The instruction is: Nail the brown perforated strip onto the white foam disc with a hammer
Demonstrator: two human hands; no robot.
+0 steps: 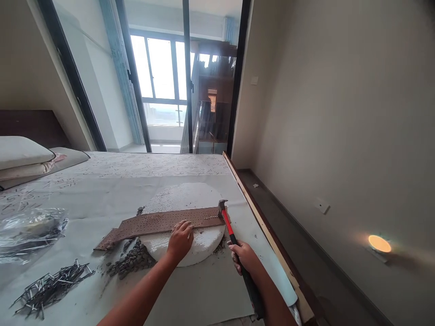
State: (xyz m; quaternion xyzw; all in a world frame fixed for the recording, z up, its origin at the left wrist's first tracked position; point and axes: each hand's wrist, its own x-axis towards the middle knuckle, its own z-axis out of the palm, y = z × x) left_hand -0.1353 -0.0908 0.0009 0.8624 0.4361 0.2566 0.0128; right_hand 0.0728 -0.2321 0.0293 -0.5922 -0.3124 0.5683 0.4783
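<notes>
My right hand (243, 256) is wrapped round the black grip of a claw hammer (229, 222) with a red shaft. The hammer's head lies over the right end of a brown board (152, 222) dotted with small holes. A short row of shiny nail heads (212, 218) shows in the board near the hammer head. My left hand (182, 235) rests on the board's near edge, its fingers bent and close together; whether anything is under them is hidden. Beneath the board lies a round white foam disc (200, 246).
Grey crumbled lumps (134, 260) lie left of the disc. A heap of loose nails (50, 287) and a clear plastic bag (32, 233) are at the left. Pillows (23, 154) sit behind them. A wooden edge (265, 228) runs along the right side.
</notes>
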